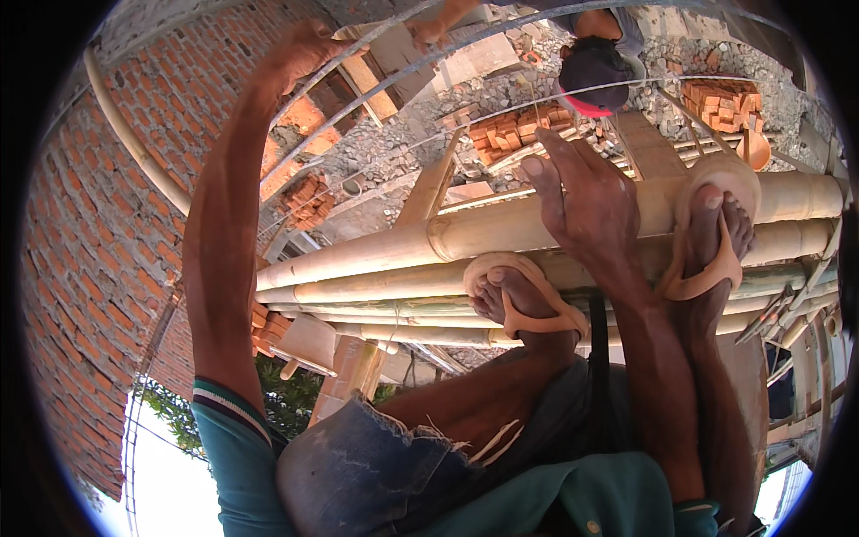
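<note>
At the upper left my left hand (306, 55) is raised, its fingers closed around a thin grey steel bar (335, 64). A second curved bar (403, 70) runs beside it. Over the bamboo poles (501, 224) hangs my right hand (595, 199), its fingers curled and the thumb and forefinger close together. A fine strand shows by its fingertips, but whether they pinch it I cannot make out. My sandalled feet (534, 300) stand on the bamboo.
A co-worker in a dark cap (595, 76) is below, with a co-worker's hand (431, 32) near the bars. Brick walls (98, 268) rise at left. Stacked bricks (721, 104) and rubble (407, 134) lie below. Wooden planks (429, 183) lean against the bamboo.
</note>
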The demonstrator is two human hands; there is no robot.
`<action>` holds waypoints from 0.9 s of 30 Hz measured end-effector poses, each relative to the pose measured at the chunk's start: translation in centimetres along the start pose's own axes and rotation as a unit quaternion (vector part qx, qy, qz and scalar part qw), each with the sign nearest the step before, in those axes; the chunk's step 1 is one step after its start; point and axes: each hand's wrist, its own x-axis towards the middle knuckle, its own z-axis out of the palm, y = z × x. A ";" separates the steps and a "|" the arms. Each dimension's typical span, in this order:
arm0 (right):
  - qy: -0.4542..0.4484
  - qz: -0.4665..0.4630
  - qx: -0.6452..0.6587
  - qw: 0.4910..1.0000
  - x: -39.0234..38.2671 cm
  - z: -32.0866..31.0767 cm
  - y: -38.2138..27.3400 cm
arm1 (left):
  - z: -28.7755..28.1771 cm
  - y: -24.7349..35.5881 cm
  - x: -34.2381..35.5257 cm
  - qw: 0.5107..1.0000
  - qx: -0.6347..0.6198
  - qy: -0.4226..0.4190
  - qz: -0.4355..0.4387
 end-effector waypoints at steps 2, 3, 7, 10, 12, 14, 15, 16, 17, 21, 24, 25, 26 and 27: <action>-0.001 -0.003 -0.003 1.000 0.1 0.0 0.0 | 0.0 0.1 -0.1 1.000 -0.005 0.007 0.005; -0.002 -0.005 -0.004 1.000 0.1 0.1 0.0 | 0.0 0.2 -0.2 1.000 -0.003 0.001 0.001; 0.000 0.002 -0.005 1.000 -0.1 0.2 0.1 | 0.1 0.1 0.1 1.000 0.010 0.002 -0.009; -0.004 0.008 -0.004 1.000 -0.1 0.2 0.1 | 0.2 -0.4 0.5 1.000 0.007 0.012 -0.014; -0.012 0.016 0.003 1.000 0.0 0.0 -0.1 | 0.4 -0.9 0.7 1.000 0.004 0.017 -0.015; -0.013 0.016 -0.003 1.000 0.2 -0.1 -0.3 | 0.5 -1.2 0.9 1.000 0.005 0.026 -0.014; -0.018 0.029 0.000 0.999 0.3 -0.1 -0.4 | 0.5 -1.4 0.9 0.999 0.003 0.034 -0.004; -0.017 0.020 -0.007 1.000 0.4 -0.1 -0.5 | 0.6 -1.4 0.9 0.999 0.002 0.042 0.006; -0.022 0.025 -0.012 0.999 0.5 -0.1 -0.5 | 0.5 -1.4 0.9 0.999 0.007 0.037 0.001; -0.182 0.119 -0.072 0.973 1.9 1.5 0.6 | 0.4 -1.3 1.0 0.999 0.021 0.026 -0.016; -0.227 0.071 -0.028 0.971 6.3 6.0 1.6 | 0.6 -2.0 1.2 0.999 0.019 0.036 -0.018; -0.238 0.046 -0.004 0.970 8.7 8.2 1.6 | 0.4 -2.2 1.3 0.999 0.015 0.029 -0.018; -0.271 0.020 -0.005 0.962 10.7 10.4 1.7 | 0.4 -2.4 1.5 1.000 0.007 0.026 -0.012; -0.294 -0.088 -0.039 0.951 13.5 12.6 1.7 | 0.3 -2.6 1.7 1.000 0.002 0.023 -0.007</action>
